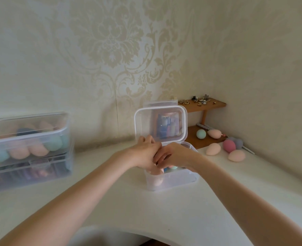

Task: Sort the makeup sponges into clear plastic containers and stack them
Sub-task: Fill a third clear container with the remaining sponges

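A clear plastic container point(175, 180) stands open mid-table, its hinged lid point(161, 125) upright behind it. Inside lie a peach sponge point(156, 181) and a teal sponge point(173, 168). Both my hands reach into the top of it and touch each other. My left hand point(145, 154) curls its fingers down onto the peach sponge at the left end. My right hand point(176, 155) has its fingers bent toward the left hand; what they hold is hidden. Loose sponges lie at the right: teal point(201, 134), peach point(214, 133), magenta point(229, 146), grey-blue point(238, 142), peach point(213, 149), peach point(236, 155).
Two closed clear containers point(28, 148) stand stacked at the left, the top one full of peach and teal sponges. A small wooden shelf point(207, 104) with jewellery stands in the right corner by the wall. A pen-like stick point(248, 150) lies beside the loose sponges.
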`<move>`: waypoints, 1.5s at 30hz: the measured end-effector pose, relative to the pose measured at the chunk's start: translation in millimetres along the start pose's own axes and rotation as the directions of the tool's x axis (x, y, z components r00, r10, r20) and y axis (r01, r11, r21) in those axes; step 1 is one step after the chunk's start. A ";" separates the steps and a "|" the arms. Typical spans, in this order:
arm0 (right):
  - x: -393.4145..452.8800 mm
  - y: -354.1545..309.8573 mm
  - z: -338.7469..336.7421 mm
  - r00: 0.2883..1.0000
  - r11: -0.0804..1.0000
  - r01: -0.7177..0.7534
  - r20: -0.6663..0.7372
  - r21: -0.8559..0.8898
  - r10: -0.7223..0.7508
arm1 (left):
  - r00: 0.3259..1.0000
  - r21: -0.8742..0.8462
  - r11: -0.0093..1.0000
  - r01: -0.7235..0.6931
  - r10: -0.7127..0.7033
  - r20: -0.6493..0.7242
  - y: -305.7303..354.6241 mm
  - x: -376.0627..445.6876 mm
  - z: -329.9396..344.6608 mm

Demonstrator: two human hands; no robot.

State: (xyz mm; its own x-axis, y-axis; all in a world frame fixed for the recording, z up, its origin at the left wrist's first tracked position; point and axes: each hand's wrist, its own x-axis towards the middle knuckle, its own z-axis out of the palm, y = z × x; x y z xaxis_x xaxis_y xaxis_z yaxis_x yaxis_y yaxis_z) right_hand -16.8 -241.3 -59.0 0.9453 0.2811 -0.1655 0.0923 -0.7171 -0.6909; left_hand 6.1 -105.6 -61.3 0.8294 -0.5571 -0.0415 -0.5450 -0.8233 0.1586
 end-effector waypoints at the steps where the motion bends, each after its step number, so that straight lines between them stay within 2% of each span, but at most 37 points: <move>1: 3.4 -3.3 4.7 0.998 0.997 -0.004 -0.060 -0.076 -0.001 | 1.000 0.008 1.000 -0.007 0.008 -0.028 2.5 -0.1 3.5; 2: 5.4 -6.5 9.7 0.995 0.983 -0.025 -0.103 -0.180 0.007 | 0.999 0.002 1.000 -0.008 0.008 -0.040 3.4 -0.6 6.1; 4: 6.4 -14.6 16.8 0.990 0.884 -0.066 -0.141 -0.462 0.000 | 1.000 -0.021 1.000 -0.004 0.004 -0.025 1.1 -2.2 5.5; 5: 6.6 -16.7 19.2 0.992 0.866 -0.068 -0.128 -0.496 0.004 | 1.000 -0.024 1.000 -0.004 0.004 -0.009 -1.2 -3.0 4.7; 6: 5.8 -18.9 18.8 0.995 0.885 -0.075 -0.092 -0.459 0.036 | 1.000 -0.017 1.000 -0.005 0.005 0.008 -2.4 -2.9 3.3; 8: 0.9 -21.7 12.8 0.992 0.956 -0.122 0.004 -0.266 0.128 | 0.999 0.022 1.000 -0.015 0.014 0.042 -2.7 -2.3 1.3; 10: -2.5 -18.0 4.9 0.973 0.974 -0.226 0.034 -0.030 0.227 | 0.998 0.063 0.998 -0.027 0.023 0.066 0.0 -1.7 -2.1; 13: -4.6 -8.3 -4.2 0.971 0.942 -0.230 -0.001 0.246 0.237 | 0.994 0.144 0.989 -0.030 0.015 0.104 3.8 0.3 -6.3; 16: -13.3 -5.1 -17.7 0.982 0.863 -0.184 0.049 0.470 0.182 | 0.992 0.210 0.977 -0.025 -0.003 0.129 7.5 2.8 -6.7; 17: -16.5 -4.2 -26.2 0.987 0.822 -0.145 0.024 0.550 0.158 | 0.992 0.201 0.979 -0.021 -0.005 0.124 7.8 3.4 -6.9; 19: -19.1 6.8 -46.6 0.966 0.784 -0.067 -0.157 0.618 0.206 | 0.995 0.155 0.988 -0.023 0.007 0.104 6.8 3.7 -6.5; 20: -17.7 18.1 -57.5 0.914 0.835 -0.063 -0.305 0.546 0.268 | 0.996 0.133 0.991 -0.028 0.016 0.092 6.0 3.5 -6.2; 21: -14.2 34.0 -67.5 0.837 0.926 -0.137 -0.458 0.352 0.298 | 0.996 0.114 0.993 -0.034 0.025 0.082 5.3 2.8 -5.6; 22: -12.1 48.9 -73.6 0.789 0.959 -0.274 -0.551 0.076 0.270 | 0.996 0.095 0.995 -0.041 0.034 0.078 4.9 2.8 -4.6; 23: -11.1 64.5 -75.3 0.802 0.892 -0.409 -0.543 -0.194 0.250 | 0.996 0.080 0.996 -0.049 0.043 0.075 5.4 3.0 -3.3; 24: -10.6 79.3 -72.5 0.842 0.777 -0.469 -0.477 -0.420 0.251 | 0.996 0.071 0.996 -0.055 0.050 0.076 5.3 3.1 -2.5; 25: -12.2 90.2 -67.7 0.875 0.665 -0.470 -0.405 -0.581 0.265 | 0.995 0.070 0.996 -0.059 0.054 0.078 5.4 3.2 -2.2; 26: -12.8 100.3 -62.4 0.883 0.597 -0.468 -0.381 -0.652 0.275 | 0.995 0.074 0.996 -0.058 0.052 0.080 5.1 3.5 -1.6; 27: -12.7 104.9 -59.7 0.871 0.590 -0.485 -0.419 -0.645 0.257 | 0.996 0.080 0.995 -0.054 0.048 0.079 5.1 3.6 -1.7; 29: -10.4 106.6 -63.6 0.821 0.660 -0.507 -0.543 -0.554 0.176 | 0.997 0.078 0.996 -0.043 0.038 0.073 5.2 4.1 -1.4; 31: -10.5 90.7 -76.8 0.721 0.816 -0.462 -0.684 -0.348 0.116 | 0.997 0.068 0.997 -0.035 0.030 0.074 4.4 4.8 -0.7; 32: -13.6 75.6 -84.0 0.696 0.910 -0.366 -0.706 -0.195 0.129 | 0.997 0.056 0.998 -0.029 0.025 0.073 3.9 4.8 -0.3; 33: -20.1 58.7 -89.4 0.720 0.971 -0.235 -0.678 -0.037 0.149 | 0.997 0.047 0.999 -0.024 0.020 0.070 3.7 4.9 -0.2; 34: -27.9 39.1 -91.3 0.802 0.988 -0.110 -0.577 0.109 0.152 | 0.998 0.046 0.999 -0.019 0.016 0.068 3.8 5.4 0.2; 35: -36.9 19.3 -86.9 0.905 0.976 -0.045 -0.406 0.212 0.130 | 0.998 0.057 0.998 -0.018 0.014 0.065 4.2 5.4 0.0; 36: -44.0 5.2 -78.1 0.971 0.967 -0.029 -0.224 0.255 0.088 | 0.998 0.073 0.997 -0.018 0.013 0.068 5.1 5.3 -0.5; 37: -47.0 -3.3 -67.6 0.995 0.967 -0.032 -0.086 0.253 0.055 | 0.997 0.086 0.996 -0.021 0.014 0.073 6.3 4.0 -1.1; 39: -40.3 -6.1 -45.9 0.999 0.970 -0.050 0.034 0.238 0.043 | 0.997 0.085 0.996 -0.031 0.025 0.071 6.3 1.7 -3.5; 41: -29.8 -3.8 -29.1 0.996 0.976 -0.060 0.078 0.210 0.044 | 0.997 0.048 0.998 -0.046 0.043 0.064 4.3 -1.2 -5.7; 45: -14.7 -1.0 -15.2 0.998 0.990 -0.047 0.036 -0.131 0.053 | 0.995 0.001 0.999 -0.042 0.041 0.087 0.5 -2.9 -4.9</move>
State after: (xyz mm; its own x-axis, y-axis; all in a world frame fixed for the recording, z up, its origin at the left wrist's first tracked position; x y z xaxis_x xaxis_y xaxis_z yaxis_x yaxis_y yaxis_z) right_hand -26.1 -254.5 -45.2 0.9371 0.2655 -0.2265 0.0874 -0.8069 -0.5842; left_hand 4.0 -103.8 -56.2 0.7924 -0.5980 -0.1204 -0.5792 -0.7995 0.1591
